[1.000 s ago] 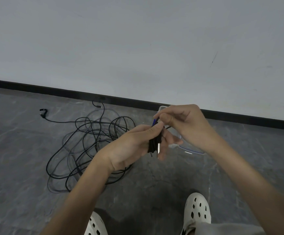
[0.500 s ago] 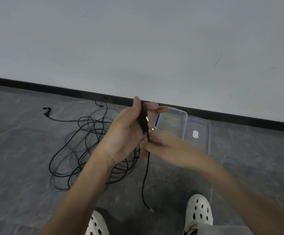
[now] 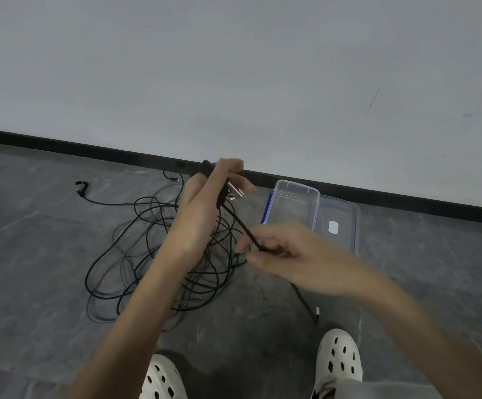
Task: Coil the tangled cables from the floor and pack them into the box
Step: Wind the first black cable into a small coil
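Note:
My left hand (image 3: 205, 205) is raised above the floor and holds a small coil of black cable wound around its fingers, with a metal plug showing near the fingertips. From the coil a black cable (image 3: 241, 224) runs down to my right hand (image 3: 286, 254), which pinches it. The cable's loose end (image 3: 316, 313) hangs below my right wrist, tipped with a small plug. A tangle of black cables (image 3: 153, 243) lies on the grey floor behind my left arm. The clear plastic box (image 3: 291, 208) sits open by the wall, beyond my right hand.
The box's clear lid (image 3: 339, 223) lies flat to its right. A black skirting strip (image 3: 90, 146) runs along the foot of the white wall. One cable end with a plug (image 3: 80, 187) trails off to the left. My two white clogs (image 3: 339, 358) stand at the bottom.
My right hand has dropped from the left hand's fingertips, slid along the cable and moved right, pulling it taut. The left hand has risen a little with the coil.

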`<state>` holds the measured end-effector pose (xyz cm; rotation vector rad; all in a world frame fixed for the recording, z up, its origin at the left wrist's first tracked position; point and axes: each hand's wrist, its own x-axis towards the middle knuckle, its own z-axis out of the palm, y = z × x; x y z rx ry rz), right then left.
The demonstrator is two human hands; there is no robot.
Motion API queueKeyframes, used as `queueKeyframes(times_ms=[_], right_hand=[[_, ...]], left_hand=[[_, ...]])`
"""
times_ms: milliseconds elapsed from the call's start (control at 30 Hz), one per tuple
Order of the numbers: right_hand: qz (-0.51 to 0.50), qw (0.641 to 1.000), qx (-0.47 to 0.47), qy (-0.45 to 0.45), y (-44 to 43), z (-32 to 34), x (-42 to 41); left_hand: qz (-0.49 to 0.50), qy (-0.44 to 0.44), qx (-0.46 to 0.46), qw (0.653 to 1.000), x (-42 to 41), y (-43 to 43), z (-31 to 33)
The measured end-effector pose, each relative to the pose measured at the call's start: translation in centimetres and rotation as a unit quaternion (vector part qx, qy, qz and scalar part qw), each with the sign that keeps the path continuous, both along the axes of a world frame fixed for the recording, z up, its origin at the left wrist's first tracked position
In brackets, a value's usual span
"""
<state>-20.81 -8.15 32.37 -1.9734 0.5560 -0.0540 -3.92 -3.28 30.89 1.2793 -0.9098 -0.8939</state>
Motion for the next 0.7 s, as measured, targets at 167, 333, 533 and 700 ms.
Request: queueKeyframes(times_ms=[167,333,533,700], right_hand=[[-0.048,0.997,-0.049,-0.036,-0.6,1.0,-0.7],[-0.107,0.986,-0.083,-0.102,-2.0,1.5,-1.3],[-0.165,0.965,-0.081,-0.189,-2.6,1.0,-1.4],[-0.181,0.954,-0.064,-0.229,-3.3,1.0,-1.4]], left_hand=[[-0.091,-0.104,0.083,0.987,-0.3,0.2,-0.4],[-0.237,-0.113,0.129,0.956,-1.4,-0.1,-0.3],[-0.335,-0.091,0.090,0.934,-2.2,0.7,0.5],[-0.350,-0.022,0.113,0.930,-2.7,1.0,1.1]])
